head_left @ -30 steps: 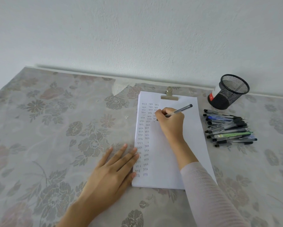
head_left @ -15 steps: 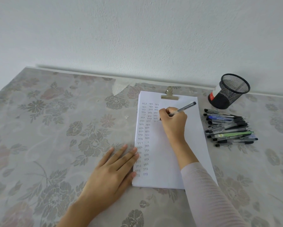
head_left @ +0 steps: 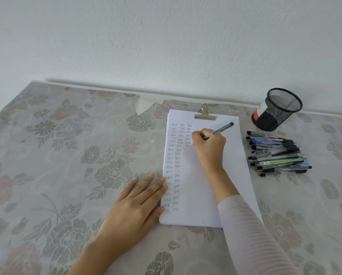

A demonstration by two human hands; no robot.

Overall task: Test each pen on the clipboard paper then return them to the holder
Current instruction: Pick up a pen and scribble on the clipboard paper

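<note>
The right hand (head_left: 209, 147) gripped a pen (head_left: 219, 131), fingers curled tight, tip down on the clipboard paper (head_left: 203, 185) beside the third column of writing. The left hand (head_left: 134, 207) lay flat, straight fingertips on the sheet's left edge. Loose pens (head_left: 279, 155) were piled just off the right edge, the mesh holder (head_left: 277, 110) behind them by the wall. Floral tablecloth (head_left: 57, 155) stretched wide to the left.

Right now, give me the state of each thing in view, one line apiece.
Black mesh pen holder: standing, no pens showing.
Pile of loose pens: lying on the table beside it.
White clipboard paper: clipped, partly written on.
Metal clip: closed on the paper.
Clear grey pen: gripped by right hand, tip at paper.
Left hand: flat, fingers on paper's left edge.
</note>
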